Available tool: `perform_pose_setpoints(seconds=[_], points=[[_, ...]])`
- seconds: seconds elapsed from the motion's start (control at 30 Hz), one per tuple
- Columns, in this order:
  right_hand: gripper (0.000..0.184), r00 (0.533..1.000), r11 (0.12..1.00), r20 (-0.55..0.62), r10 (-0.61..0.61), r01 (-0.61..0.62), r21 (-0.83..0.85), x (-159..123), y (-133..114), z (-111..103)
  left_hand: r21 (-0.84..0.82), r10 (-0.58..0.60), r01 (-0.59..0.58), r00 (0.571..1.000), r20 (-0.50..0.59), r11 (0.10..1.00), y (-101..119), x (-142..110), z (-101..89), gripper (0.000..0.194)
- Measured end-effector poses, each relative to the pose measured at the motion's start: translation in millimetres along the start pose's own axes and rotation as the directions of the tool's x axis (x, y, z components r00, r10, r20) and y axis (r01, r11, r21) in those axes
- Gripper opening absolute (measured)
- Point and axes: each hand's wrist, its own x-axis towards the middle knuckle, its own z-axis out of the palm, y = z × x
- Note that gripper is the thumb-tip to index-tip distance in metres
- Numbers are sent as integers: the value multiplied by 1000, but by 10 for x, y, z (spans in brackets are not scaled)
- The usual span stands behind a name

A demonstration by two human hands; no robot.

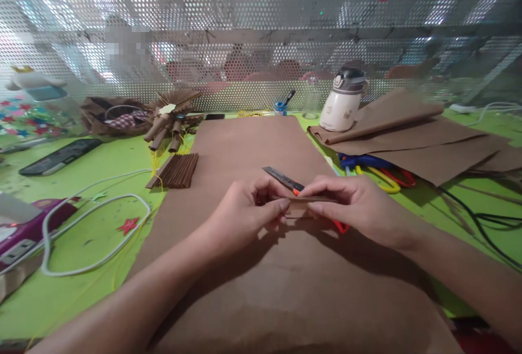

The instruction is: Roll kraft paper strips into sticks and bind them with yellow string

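Between my two hands is a small strip of folded brown paper (299, 208), held level over a large brown paper sheet (253, 147). My left hand (259, 207) pinches its left end with thumb and fingers. At the right end, my right hand (346, 204) pinches it the same way. Just behind the fingers lies a utility knife (281, 178) with a dark body and an orange part. Something red shows under my right hand; the hand hides most of it. A pleated stack of brown paper (175, 171) rests on the sheet's left edge.
Left are rolled paper bundles (163, 125), yellow string, a phone (60, 156), a white cable (93, 273) and a purple power strip (36, 223). Right are a white bottle (342, 101), scissors (367, 163) and loose brown paper (411, 136). A perforated metal screen (253, 60) stands behind.
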Motion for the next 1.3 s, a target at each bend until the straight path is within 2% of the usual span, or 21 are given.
perform_pose_setpoints(seconds=[0.17,0.27,0.37,0.57,0.77,0.97,1.3], points=[[18,1000,994,2,-15,15,106,27,42,-25,-128,0,4,999,33,992,5,-18,-10,7],[15,999,987,11,-34,32,155,26,35,6,-219,-17,36,996,88,975,-1,-29,12,10],[9,1000,985,6,-4,3,174,10,16,56,-237,-37,65,992,119,969,-14,-27,55,14],[18,996,956,-3,92,-88,282,8,77,81,-256,-90,100,995,51,961,-66,-1,105,16],[18,998,938,-1,68,-63,340,31,119,62,-278,-71,80,997,43,957,-89,8,94,17],[20,1000,875,21,16,-24,483,45,113,124,-277,-96,89,995,-10,957,-44,-2,153,16],[21,999,927,-53,-11,30,373,37,138,136,-231,-112,96,992,-57,968,-39,-24,206,11]])
